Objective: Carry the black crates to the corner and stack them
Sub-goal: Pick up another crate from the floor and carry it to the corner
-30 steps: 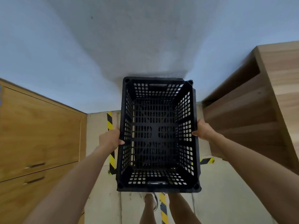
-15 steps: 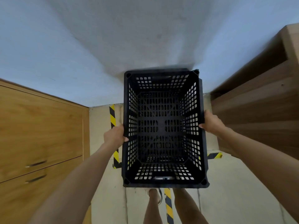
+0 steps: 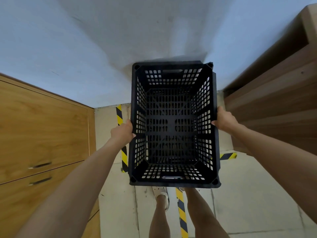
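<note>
I look down into an empty black perforated crate [image 3: 173, 127] held in front of me above the floor. My left hand [image 3: 122, 131] grips the middle of its left rim. My right hand [image 3: 223, 119] grips the middle of its right rim. The crate's far edge is close to the blue-grey wall [image 3: 103, 40]. Another black corner [image 3: 210, 64] shows just past the crate's far right corner; I cannot tell what it belongs to. The floor under the crate is hidden.
A wooden cabinet [image 3: 39, 127] with drawer handles stands on the left. Dark wooden shelving [image 3: 274, 100] stands on the right. Yellow-black tape [image 3: 120, 115] marks the pale floor around the spot below the crate. My legs and a white shoe [image 3: 162, 194] show beneath.
The crate has drifted right and slightly away from me toward the wall, with both hands keeping their grip. The view has shifted, so the right shelving sits farther to the edge.
</note>
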A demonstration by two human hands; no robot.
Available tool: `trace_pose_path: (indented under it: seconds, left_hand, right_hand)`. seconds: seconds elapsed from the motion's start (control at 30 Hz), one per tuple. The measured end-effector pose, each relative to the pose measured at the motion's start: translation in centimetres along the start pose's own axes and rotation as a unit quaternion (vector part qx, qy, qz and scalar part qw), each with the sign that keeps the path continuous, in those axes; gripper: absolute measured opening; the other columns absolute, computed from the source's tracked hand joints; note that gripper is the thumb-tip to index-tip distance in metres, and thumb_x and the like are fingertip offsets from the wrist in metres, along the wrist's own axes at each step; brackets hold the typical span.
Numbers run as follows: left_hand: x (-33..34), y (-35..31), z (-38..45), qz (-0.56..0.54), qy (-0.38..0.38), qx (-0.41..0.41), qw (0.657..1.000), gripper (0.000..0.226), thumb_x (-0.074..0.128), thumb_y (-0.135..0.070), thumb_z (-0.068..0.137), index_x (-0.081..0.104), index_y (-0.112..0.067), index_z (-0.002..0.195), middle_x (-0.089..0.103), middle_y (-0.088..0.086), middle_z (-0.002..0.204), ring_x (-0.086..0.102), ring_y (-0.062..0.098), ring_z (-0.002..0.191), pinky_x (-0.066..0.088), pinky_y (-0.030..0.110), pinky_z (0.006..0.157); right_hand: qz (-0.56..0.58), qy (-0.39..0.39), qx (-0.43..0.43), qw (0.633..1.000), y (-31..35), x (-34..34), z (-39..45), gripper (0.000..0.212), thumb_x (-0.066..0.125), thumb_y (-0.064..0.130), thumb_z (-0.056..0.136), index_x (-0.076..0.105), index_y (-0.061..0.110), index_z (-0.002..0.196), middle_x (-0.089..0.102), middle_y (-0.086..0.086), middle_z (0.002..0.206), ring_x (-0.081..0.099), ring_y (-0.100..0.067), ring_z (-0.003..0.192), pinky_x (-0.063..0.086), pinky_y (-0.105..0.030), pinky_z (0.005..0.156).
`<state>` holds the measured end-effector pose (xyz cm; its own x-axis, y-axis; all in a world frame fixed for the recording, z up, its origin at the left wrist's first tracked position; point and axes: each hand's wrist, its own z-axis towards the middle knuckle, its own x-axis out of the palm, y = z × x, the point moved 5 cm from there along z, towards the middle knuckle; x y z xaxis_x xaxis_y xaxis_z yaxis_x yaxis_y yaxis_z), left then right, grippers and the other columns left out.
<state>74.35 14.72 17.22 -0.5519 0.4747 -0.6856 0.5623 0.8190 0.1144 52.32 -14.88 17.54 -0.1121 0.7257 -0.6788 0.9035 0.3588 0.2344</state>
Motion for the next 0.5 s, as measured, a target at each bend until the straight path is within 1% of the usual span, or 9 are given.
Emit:
trace_pose_path:
  seconds: [0.1,0.2,0.23,0.3,0.4,0.47,0.5]
  left_hand:
    - [0.3,0.7,-0.1,-0.019,-0.016,0.0,1.0,0.045,0.057,-0.033,0.097,0.038,-0.009,0.13,0.062,0.015,0.117,0.062,0.035,0.105,0.043,0.038,0.072]
    - [0.7,1.0,0.0,-0.038,-0.031,0.01,0.999,0.043,0.057,-0.032,0.096,0.039,-0.01,0.129,0.063,0.014,0.115,0.062,0.035,0.102,0.045,0.04,0.072]
    - [0.6,1.0,0.1,-0.04,-0.031,0.014,0.999,0.044,0.058,-0.032,0.096,0.04,-0.01,0.129,0.063,0.014,0.116,0.062,0.035,0.102,0.046,0.04,0.073]
    - [0.6,0.8,0.4,-0.052,-0.027,0.02,0.998,0.045,0.06,-0.031,0.095,0.04,-0.008,0.129,0.062,0.015,0.116,0.061,0.036,0.103,0.046,0.041,0.074]
    - [1.2,-0.2,0.7,-0.084,-0.013,0.033,0.996,0.045,0.061,-0.03,0.095,0.039,-0.006,0.127,0.063,0.016,0.111,0.063,0.036,0.101,0.045,0.04,0.072]
    - [1.8,-1.0,0.7,-0.103,-0.01,0.039,0.994,0.044,0.061,-0.029,0.095,0.039,-0.007,0.125,0.066,0.013,0.104,0.064,0.034,0.097,0.046,0.039,0.072]
    - [1.9,-1.3,0.7,-0.106,-0.012,0.038,0.994,0.043,0.06,-0.029,0.095,0.038,-0.008,0.125,0.065,0.01,0.101,0.064,0.034,0.098,0.045,0.039,0.071]
  right_hand:
    - [0.004,-0.002,-0.002,1.0,-0.3,0.8,-0.4,0.042,0.063,0.017,0.092,0.041,0.006,0.126,0.058,-0.022,0.119,0.058,-0.038,0.106,0.05,-0.046,0.086]
    - [-0.007,-0.004,-0.011,1.0,-0.2,0.9,-0.2,0.043,0.062,0.016,0.093,0.041,0.004,0.128,0.058,-0.02,0.121,0.058,-0.036,0.109,0.046,-0.042,0.083]
    - [-0.018,-0.002,-0.014,1.0,-0.2,0.9,-0.1,0.043,0.063,0.017,0.093,0.041,0.004,0.127,0.058,-0.02,0.121,0.058,-0.036,0.109,0.047,-0.043,0.084]
    - [-0.037,-0.009,-0.012,0.999,-0.4,0.6,0.3,0.044,0.063,0.019,0.092,0.039,0.005,0.126,0.058,-0.021,0.12,0.059,-0.038,0.108,0.05,-0.048,0.089]
    - [-0.053,-0.036,-0.013,0.998,-0.6,-0.7,1.3,0.042,0.06,0.019,0.093,0.037,0.008,0.126,0.059,-0.022,0.118,0.06,-0.041,0.105,0.05,-0.053,0.089]
    - [-0.071,-0.05,-0.013,0.996,-0.6,-1.5,2.0,0.044,0.057,0.017,0.094,0.034,0.005,0.129,0.059,-0.024,0.119,0.059,-0.042,0.105,0.05,-0.048,0.085]
    - [-0.079,-0.055,-0.012,0.995,-0.7,-1.7,2.2,0.046,0.056,0.015,0.094,0.032,0.004,0.133,0.058,-0.025,0.12,0.058,-0.042,0.107,0.048,-0.045,0.082]
